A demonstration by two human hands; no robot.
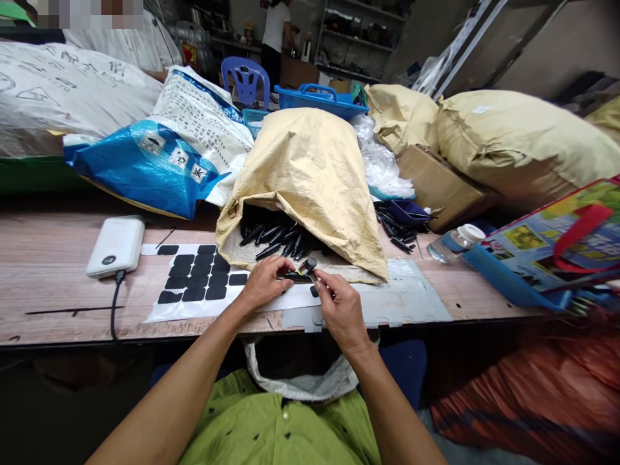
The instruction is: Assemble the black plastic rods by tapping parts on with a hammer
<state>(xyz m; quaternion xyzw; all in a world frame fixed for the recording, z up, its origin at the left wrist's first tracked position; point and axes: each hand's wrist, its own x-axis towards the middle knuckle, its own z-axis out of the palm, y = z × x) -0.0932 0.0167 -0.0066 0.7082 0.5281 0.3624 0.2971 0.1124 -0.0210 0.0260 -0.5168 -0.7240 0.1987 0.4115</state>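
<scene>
My left hand (267, 281) is at the mouth of a tan woven sack (310, 155), its fingers closed on a slim black piece (296, 277) that lies level. Facing it, my right hand (341, 309) pinches a small tool with a dark round head (308, 265) and a bit of yellow-green. The head is just above the black piece; whether they touch I cannot tell. Inside the sack's mouth lie several slender black pieces (281, 236). Left of my hands, a white sheet carries rounded black patches (196, 281).
A white power bank (116, 245) with a black cable stands at the left. More black pieces (397, 226), a clear bottle (456, 242) and a colourful bag (557, 239) are at the right. Full sacks (527, 139) line the back. A person (278, 29) stands far behind.
</scene>
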